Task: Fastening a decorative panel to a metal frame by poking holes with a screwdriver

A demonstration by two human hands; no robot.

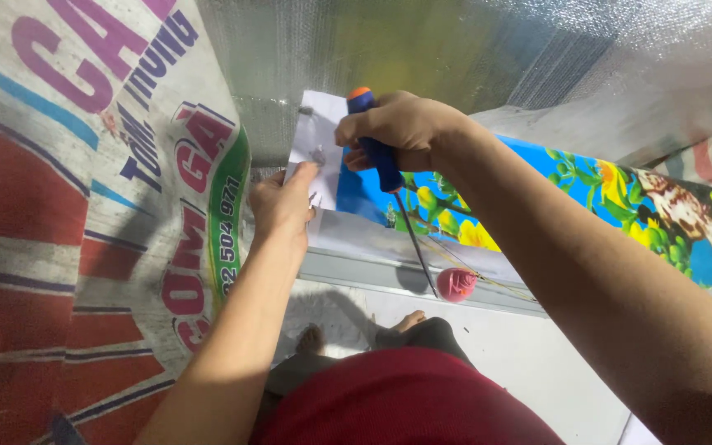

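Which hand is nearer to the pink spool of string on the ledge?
The right hand. It grips the blue-handled screwdriver, whose shaft points down toward the pink spool. The left hand is farther left, pressing the white sheet.

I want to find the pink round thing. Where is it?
In the head view, the pink spool sits low at centre, on the grey ledge just right of the screwdriver tip, below the flowered blue panel.

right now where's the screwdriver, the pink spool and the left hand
screwdriver [387, 169], head view, on the blue handle just below the right hand
pink spool [456, 284], head view, on its round pink face
left hand [282, 206], head view, on the back of the hand
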